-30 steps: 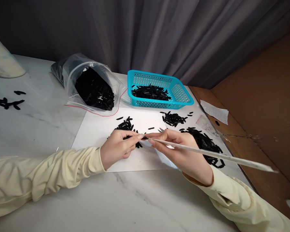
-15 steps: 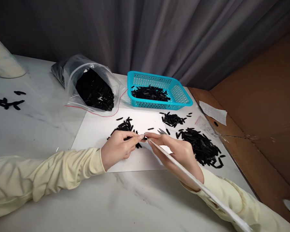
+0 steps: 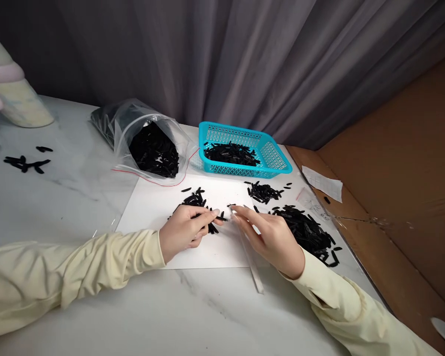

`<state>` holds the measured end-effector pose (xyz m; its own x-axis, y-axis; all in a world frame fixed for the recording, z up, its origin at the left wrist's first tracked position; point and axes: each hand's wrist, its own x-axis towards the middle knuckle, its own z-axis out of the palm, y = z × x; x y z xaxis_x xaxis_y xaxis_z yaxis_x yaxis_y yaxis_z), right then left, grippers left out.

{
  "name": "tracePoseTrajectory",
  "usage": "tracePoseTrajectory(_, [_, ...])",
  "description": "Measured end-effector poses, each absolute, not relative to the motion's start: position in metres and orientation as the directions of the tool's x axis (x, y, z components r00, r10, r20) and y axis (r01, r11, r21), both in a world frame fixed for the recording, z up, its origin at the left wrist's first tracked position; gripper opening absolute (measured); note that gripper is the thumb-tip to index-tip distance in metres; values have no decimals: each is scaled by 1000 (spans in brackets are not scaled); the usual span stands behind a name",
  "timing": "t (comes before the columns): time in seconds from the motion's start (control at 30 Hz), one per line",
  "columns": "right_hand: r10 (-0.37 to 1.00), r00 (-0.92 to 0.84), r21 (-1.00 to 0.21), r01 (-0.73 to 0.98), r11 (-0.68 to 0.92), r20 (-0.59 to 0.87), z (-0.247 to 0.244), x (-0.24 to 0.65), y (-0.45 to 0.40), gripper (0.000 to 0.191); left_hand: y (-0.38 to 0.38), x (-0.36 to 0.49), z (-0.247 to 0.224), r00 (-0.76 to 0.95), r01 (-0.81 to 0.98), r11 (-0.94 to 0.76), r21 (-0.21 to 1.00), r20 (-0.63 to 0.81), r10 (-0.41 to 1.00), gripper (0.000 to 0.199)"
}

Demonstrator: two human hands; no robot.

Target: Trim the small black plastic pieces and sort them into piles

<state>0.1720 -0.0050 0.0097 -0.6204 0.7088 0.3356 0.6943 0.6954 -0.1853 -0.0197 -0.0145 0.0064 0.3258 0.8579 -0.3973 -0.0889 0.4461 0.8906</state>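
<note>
My left hand is closed, its thumb and forefinger pinching a small black strip that points right. My right hand faces it a short way off, fingertips pinched around the upper end of a thin white stick, which slants down toward the front edge of the white sheet. Another dark piece is by the right fingertips; whether they touch it I cannot tell. Partly behind my left hand lies a small pile of black strips.
A clear zip bag of black strips lies open at the back left, beside a blue basket holding more. Two piles lie to the right. Loose strips and a pastel bottle are far left. Cardboard rises on the right.
My right hand has drawn slightly apart from the left. The white stick has swung from pointing along my right forearm to pointing down and forward. The view has shifted a little.
</note>
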Motion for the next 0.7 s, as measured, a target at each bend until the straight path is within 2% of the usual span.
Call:
tracePoseTrajectory(0.07, [750, -593, -310, 684, 661, 292, 12, 168, -9, 22, -15, -20, 8, 323, -83, 443, 893, -396, 859, 28])
tracePoseTrajectory(0.13, [739, -617, -373, 641, 671, 271, 11, 166, -11, 22, -16, -19, 8, 323, -70, 443, 894, -400, 858, 29])
tracePoseTrajectory(0.33, [643, -694, -404, 513, 757, 324, -3, 163, -12, 18, -16, -19, 5, 343, -27, 427, 904, -393, 853, 30])
tracePoseTrajectory(0.5, [649, -630, -491, 441, 751, 427, -7, 159, -16, 19, -17, -20, 2, 347, -33, 402, 915, -367, 863, 30])
tracePoseTrajectory(0.7, [634, -557, -489, 407, 771, 536, -12, 155, -20, 23, -19, -20, 4, 353, -10, 394, 919, -365, 861, 33])
